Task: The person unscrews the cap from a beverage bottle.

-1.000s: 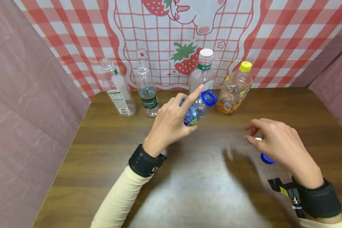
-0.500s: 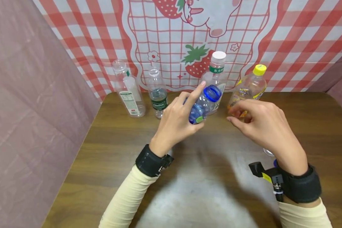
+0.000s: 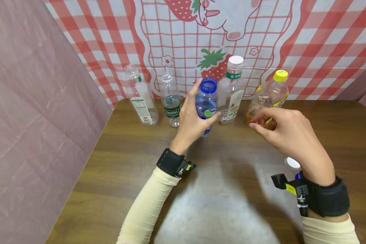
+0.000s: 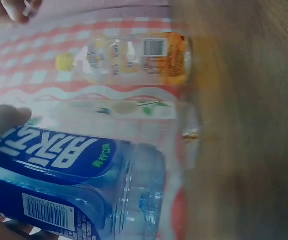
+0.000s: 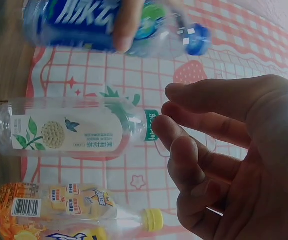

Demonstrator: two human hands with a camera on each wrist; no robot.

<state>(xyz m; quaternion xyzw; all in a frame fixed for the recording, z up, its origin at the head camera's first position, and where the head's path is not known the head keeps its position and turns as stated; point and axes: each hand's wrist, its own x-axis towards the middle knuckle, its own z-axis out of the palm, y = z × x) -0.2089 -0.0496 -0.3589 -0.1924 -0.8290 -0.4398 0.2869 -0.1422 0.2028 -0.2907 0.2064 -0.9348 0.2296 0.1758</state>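
Cloth (image 3: 106, 37) in red and white checks, with big strawberries on it, hung up at the back. Wrinkly purple cloth (image 3: 48, 101) down the side. In front, a brown wooden desk (image 3: 109, 183), shiny in the middle. Over the desk, two arms in cream sleeves (image 3: 149, 206). Left hand (image 3: 190, 120) around a blue bottle (image 3: 205, 105), with fingers curled round the side and thumb on the near side. Right hand (image 3: 291, 134) up in the air, with fingers loosely bent and thumb close to the first finger, right in front of a yellow-capped bottle (image 3: 271, 92) in the head view. Blue bottle almost straight up, blue mouth on top, just left of a tall white-capped bottle (image 3: 235, 101). Hard to tell about touching the desk underneath. Far left, a tall clear bottle (image 3: 144, 108) with a white label, standing up. Next to that, a smaller bottle with a green label (image 3: 172, 112), near the left hand. Black bands (image 3: 327, 198) on both wrists. Near the right wrist, a round white lid (image 3: 292, 163) flat on the desk. Beside the lid, a blue cap (image 3: 298, 176), mostly hidden by the right wrist
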